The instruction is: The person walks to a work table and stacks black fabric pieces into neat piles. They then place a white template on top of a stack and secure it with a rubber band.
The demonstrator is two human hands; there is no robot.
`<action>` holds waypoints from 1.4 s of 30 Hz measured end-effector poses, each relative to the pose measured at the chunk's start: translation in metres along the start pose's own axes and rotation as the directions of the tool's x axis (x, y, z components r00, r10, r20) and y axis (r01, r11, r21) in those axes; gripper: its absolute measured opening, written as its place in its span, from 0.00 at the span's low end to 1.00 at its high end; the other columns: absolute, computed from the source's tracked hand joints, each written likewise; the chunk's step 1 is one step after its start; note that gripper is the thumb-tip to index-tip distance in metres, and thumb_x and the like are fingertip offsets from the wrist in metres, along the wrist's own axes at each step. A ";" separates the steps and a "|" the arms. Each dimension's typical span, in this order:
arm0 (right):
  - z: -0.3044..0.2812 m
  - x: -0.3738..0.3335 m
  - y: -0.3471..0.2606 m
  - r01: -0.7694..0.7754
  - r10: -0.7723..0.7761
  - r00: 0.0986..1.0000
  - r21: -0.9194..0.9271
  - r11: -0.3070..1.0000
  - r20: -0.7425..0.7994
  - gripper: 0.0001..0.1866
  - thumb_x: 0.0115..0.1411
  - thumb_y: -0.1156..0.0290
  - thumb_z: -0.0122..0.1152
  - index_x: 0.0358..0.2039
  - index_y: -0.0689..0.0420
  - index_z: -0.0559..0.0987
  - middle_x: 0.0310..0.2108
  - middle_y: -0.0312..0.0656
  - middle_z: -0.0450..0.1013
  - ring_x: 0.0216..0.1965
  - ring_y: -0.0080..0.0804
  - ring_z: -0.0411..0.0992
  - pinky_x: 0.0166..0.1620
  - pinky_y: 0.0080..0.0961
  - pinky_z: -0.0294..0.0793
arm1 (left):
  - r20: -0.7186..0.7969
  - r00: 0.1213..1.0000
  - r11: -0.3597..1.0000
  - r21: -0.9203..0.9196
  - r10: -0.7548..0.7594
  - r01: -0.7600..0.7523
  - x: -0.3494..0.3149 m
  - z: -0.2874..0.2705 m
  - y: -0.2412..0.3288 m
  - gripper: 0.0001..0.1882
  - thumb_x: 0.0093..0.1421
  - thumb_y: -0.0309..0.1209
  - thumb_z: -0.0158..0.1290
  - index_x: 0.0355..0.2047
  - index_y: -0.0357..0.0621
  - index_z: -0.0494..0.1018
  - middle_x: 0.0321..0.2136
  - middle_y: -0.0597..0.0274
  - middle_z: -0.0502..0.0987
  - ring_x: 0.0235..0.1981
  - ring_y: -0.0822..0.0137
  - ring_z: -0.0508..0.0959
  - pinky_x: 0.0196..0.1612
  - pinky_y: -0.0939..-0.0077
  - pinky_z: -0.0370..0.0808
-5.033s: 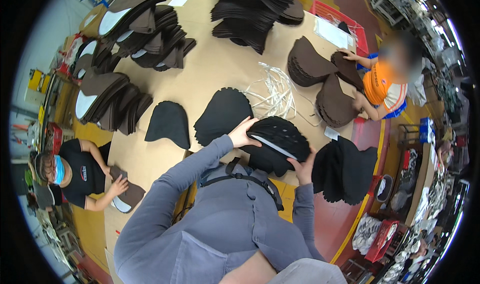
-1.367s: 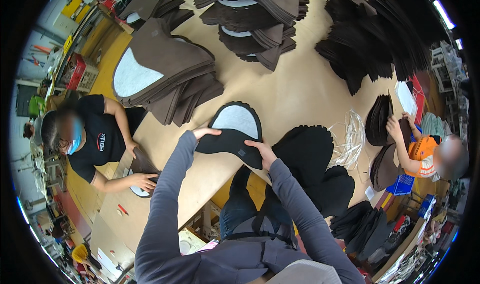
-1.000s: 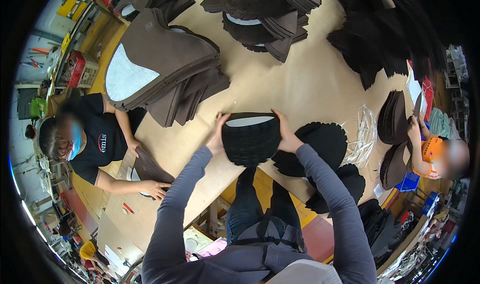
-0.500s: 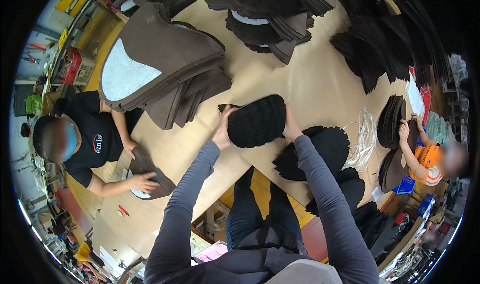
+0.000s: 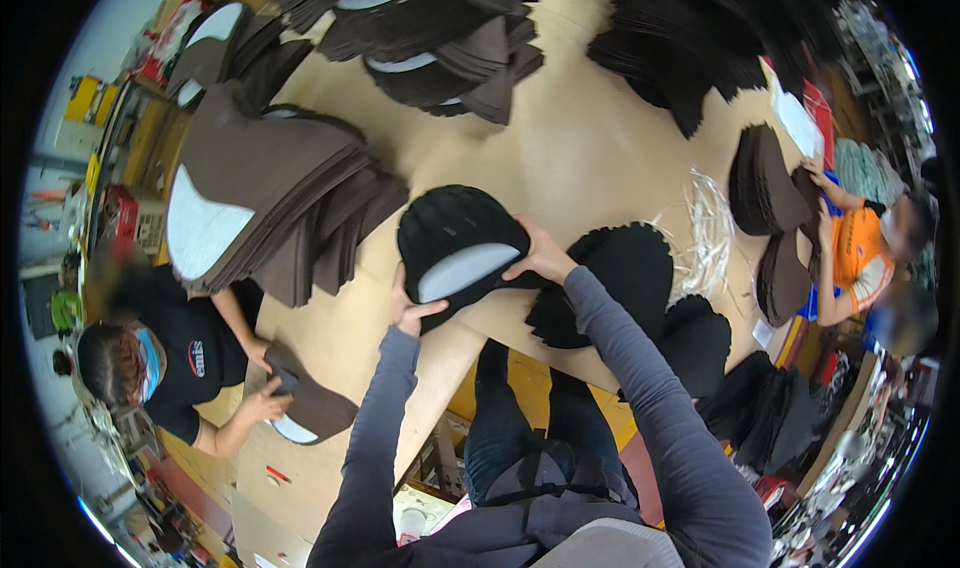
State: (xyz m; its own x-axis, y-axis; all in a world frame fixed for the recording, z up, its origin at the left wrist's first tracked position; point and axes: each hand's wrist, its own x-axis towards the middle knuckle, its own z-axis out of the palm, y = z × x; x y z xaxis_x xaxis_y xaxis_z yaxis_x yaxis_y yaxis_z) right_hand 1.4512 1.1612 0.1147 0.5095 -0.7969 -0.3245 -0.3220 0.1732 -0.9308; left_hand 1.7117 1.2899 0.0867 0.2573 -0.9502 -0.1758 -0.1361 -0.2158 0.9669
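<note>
Over the near middle of the table I hold a stack of black cut sheets with rounded, notched edges. A pale patch shows on its near face. My left hand grips the lower left edge, thumb across the front. Around the right edge my right hand is closed, its thumb by the pale patch. Just right of my right hand lies a larger black stack, with a smaller black stack beside it, partly behind my forearm.
Brown stacked sheets with a white patch lie left on the table. More dark stacks fill the far side. Loose pale strips lie right. One person handles a brown piece at left; another works at right.
The black stack has turned in my hands, so the face with the pale patch now shows. The view has shifted, and the person at left has moved the brown piece.
</note>
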 end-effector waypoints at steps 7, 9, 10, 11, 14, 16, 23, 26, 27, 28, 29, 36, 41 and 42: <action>-0.008 0.005 0.008 -0.247 0.239 0.969 -0.251 0.936 -0.060 0.40 0.43 0.57 0.71 0.53 0.67 0.70 0.49 0.61 0.71 0.51 0.51 0.70 0.55 0.35 0.68 | 0.406 0.602 0.354 -0.536 -0.688 0.766 0.014 0.023 0.007 0.26 0.51 0.34 0.55 0.49 0.32 0.69 0.45 0.45 0.75 0.45 0.49 0.76 0.51 0.59 0.74; -0.006 -0.019 0.008 0.008 -0.080 0.978 -0.351 0.936 -0.191 0.26 0.53 0.64 0.64 0.51 0.63 0.72 0.48 0.57 0.72 0.50 0.50 0.71 0.53 0.34 0.69 | 0.414 0.615 0.360 -0.543 -0.671 0.759 0.019 0.028 0.000 0.25 0.50 0.33 0.55 0.47 0.31 0.70 0.43 0.46 0.76 0.42 0.50 0.77 0.49 0.61 0.75; -0.015 -0.036 -0.007 0.024 -0.143 0.942 -0.366 0.930 -0.302 0.23 0.54 0.66 0.63 0.49 0.62 0.74 0.47 0.55 0.73 0.48 0.48 0.72 0.52 0.33 0.70 | 0.407 0.598 0.346 -0.540 -0.691 0.767 0.016 0.028 -0.001 0.25 0.50 0.33 0.55 0.47 0.31 0.70 0.42 0.46 0.77 0.41 0.50 0.78 0.48 0.61 0.76; -0.029 -0.058 -0.036 0.049 -0.214 0.892 -0.387 0.921 -0.397 0.20 0.55 0.67 0.62 0.47 0.61 0.75 0.45 0.53 0.74 0.46 0.46 0.73 0.51 0.32 0.71 | 0.387 0.593 0.348 -0.540 -0.706 0.766 0.014 0.026 -0.005 0.25 0.49 0.33 0.56 0.46 0.31 0.71 0.40 0.47 0.77 0.40 0.51 0.78 0.45 0.62 0.76; -0.090 -0.110 -0.040 -0.077 -0.205 0.597 -0.309 0.948 -0.776 0.12 0.56 0.71 0.60 0.41 0.59 0.79 0.38 0.46 0.77 0.39 0.40 0.76 0.45 0.29 0.74 | 0.302 0.633 0.419 -0.540 -0.713 0.730 0.010 0.026 -0.005 0.25 0.48 0.33 0.57 0.45 0.31 0.71 0.38 0.48 0.78 0.38 0.51 0.78 0.44 0.63 0.76; -0.142 -0.133 0.004 -0.150 -0.164 0.363 -0.231 0.961 -0.917 0.10 0.56 0.73 0.60 0.39 0.59 0.79 0.37 0.46 0.77 0.42 0.40 0.75 0.47 0.32 0.72 | -0.018 0.774 0.752 -0.252 -0.633 0.609 0.007 0.024 0.002 0.32 0.46 0.36 0.62 0.49 0.31 0.69 0.46 0.48 0.73 0.46 0.52 0.74 0.50 0.63 0.72; -0.214 -0.173 0.119 -0.562 -0.311 0.371 -0.478 0.675 -0.875 0.07 0.55 0.74 0.59 0.33 0.61 0.81 0.44 0.47 0.75 0.54 0.41 0.67 0.54 0.35 0.65 | -0.284 0.945 0.971 0.217 0.161 -0.101 -0.005 0.070 0.074 0.23 0.55 0.24 0.57 0.52 0.42 0.68 0.51 0.59 0.70 0.55 0.61 0.67 0.58 0.64 0.61; -0.198 -0.173 0.050 0.148 -0.031 0.408 0.033 0.988 -0.912 0.07 0.60 0.72 0.58 0.33 0.61 0.80 0.32 0.42 0.77 0.35 0.29 0.74 0.41 0.23 0.71 | 0.000 0.973 0.973 0.013 0.232 -0.232 -0.032 0.129 0.136 0.14 0.55 0.17 0.53 0.43 0.38 0.73 0.44 0.57 0.75 0.50 0.63 0.72 0.54 0.70 0.68; -0.184 -0.178 0.018 0.315 0.049 0.498 0.234 0.920 -0.866 0.06 0.60 0.73 0.58 0.33 0.61 0.79 0.29 0.41 0.77 0.31 0.26 0.74 0.38 0.21 0.72 | 0.093 0.949 0.950 0.061 0.301 -0.307 -0.043 0.153 0.171 0.16 0.53 0.17 0.54 0.44 0.37 0.73 0.45 0.56 0.74 0.50 0.63 0.72 0.53 0.71 0.69; -0.163 -0.186 -0.025 0.281 -0.027 0.570 0.164 0.946 -0.821 0.06 0.60 0.73 0.58 0.34 0.62 0.79 0.28 0.40 0.77 0.31 0.24 0.74 0.37 0.20 0.72 | 0.160 0.938 0.945 0.063 0.307 -0.320 -0.052 0.174 0.194 0.24 0.51 0.20 0.58 0.50 0.38 0.70 0.51 0.54 0.71 0.54 0.60 0.70 0.57 0.70 0.66; -0.144 -0.198 -0.065 0.252 -0.097 0.633 0.086 0.964 -0.768 0.06 0.60 0.73 0.58 0.35 0.62 0.79 0.28 0.39 0.77 0.31 0.21 0.74 0.36 0.20 0.72 | 0.211 0.905 0.916 0.084 0.370 -0.393 -0.057 0.192 0.212 0.34 0.50 0.23 0.62 0.58 0.38 0.64 0.57 0.52 0.66 0.59 0.59 0.65 0.61 0.67 0.61; -0.150 -0.251 -0.155 0.403 -0.554 0.745 -0.411 0.818 -0.371 0.07 0.54 0.75 0.64 0.35 0.58 0.82 0.29 0.45 0.79 0.27 0.35 0.78 0.31 0.24 0.75 | 0.716 0.698 0.993 -0.091 0.012 0.076 -0.057 0.188 0.283 0.06 0.59 0.24 0.53 0.37 0.37 0.77 0.20 0.71 0.70 0.21 0.82 0.68 0.25 0.86 0.64; -0.193 -0.287 -0.171 0.191 -0.421 0.797 -0.481 0.856 -0.433 0.06 0.51 0.78 0.65 0.32 0.61 0.83 0.23 0.41 0.77 0.24 0.24 0.74 0.28 0.18 0.69 | 0.749 0.661 0.998 -0.007 0.051 -0.069 -0.054 0.068 0.284 0.08 0.57 0.24 0.55 0.37 0.35 0.80 0.27 0.66 0.78 0.24 0.81 0.70 0.27 0.86 0.65; -0.195 -0.285 -0.174 0.109 -0.358 0.837 -0.517 0.849 -0.413 0.06 0.51 0.77 0.65 0.31 0.61 0.83 0.22 0.41 0.76 0.24 0.25 0.74 0.28 0.19 0.69 | 0.723 0.690 0.996 0.078 -0.029 -0.040 -0.061 0.045 0.289 0.08 0.57 0.24 0.56 0.37 0.35 0.80 0.28 0.65 0.79 0.25 0.80 0.71 0.28 0.85 0.66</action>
State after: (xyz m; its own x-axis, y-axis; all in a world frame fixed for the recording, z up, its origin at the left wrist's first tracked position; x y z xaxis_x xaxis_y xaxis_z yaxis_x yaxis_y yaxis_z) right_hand 1.2062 1.2454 0.4021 0.2124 -0.9683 0.1311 -0.6303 -0.2383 -0.7389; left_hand 1.6137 1.2756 0.3690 -0.5103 -0.8121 -0.2830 -0.2204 -0.1946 0.9558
